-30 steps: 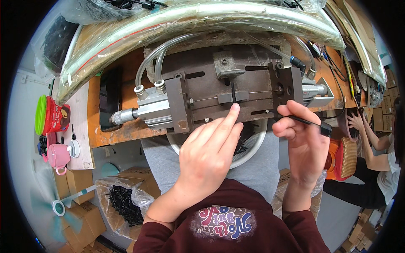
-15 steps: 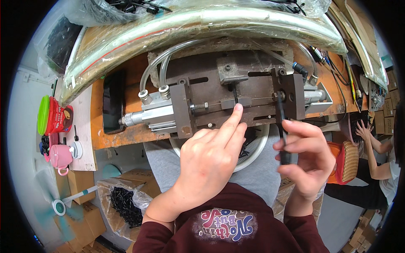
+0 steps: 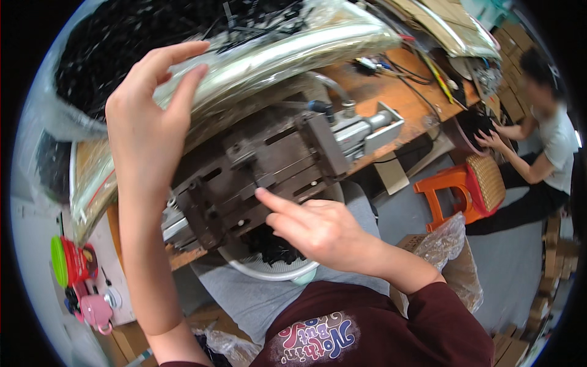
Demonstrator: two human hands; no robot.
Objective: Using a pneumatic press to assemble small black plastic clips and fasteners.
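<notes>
My left hand (image 3: 153, 101) is raised at the upper left, thumb and fingers apart, with nothing visible between them. It is over the edge of a large plastic-lined heap of thin black parts (image 3: 110, 55). My right hand (image 3: 318, 232) reaches in from the right, index finger stretched out. Its tip touches the middle of a dark metal clamping fixture (image 3: 281, 153), beside a slim black piece (image 3: 254, 174) lying in it. The other right fingers are partly bent, and no held object shows. A white basket (image 3: 257, 273) with black parts sits on my lap, below the fixture.
A plastic-wrapped rim (image 3: 293, 52) curves behind the fixture. An air cylinder (image 3: 367, 131) with tubing is at its right end. Cables (image 3: 409, 70) lie on the wooden bench. A co-worker (image 3: 544, 134) sits at right near an orange stool (image 3: 434, 196). A pink mug (image 3: 96, 309) stands at left.
My left hand has left the fixture and risen to the parts heap. My right hand has moved from the right to the fixture, without the black rod-like piece it held. The view has turned.
</notes>
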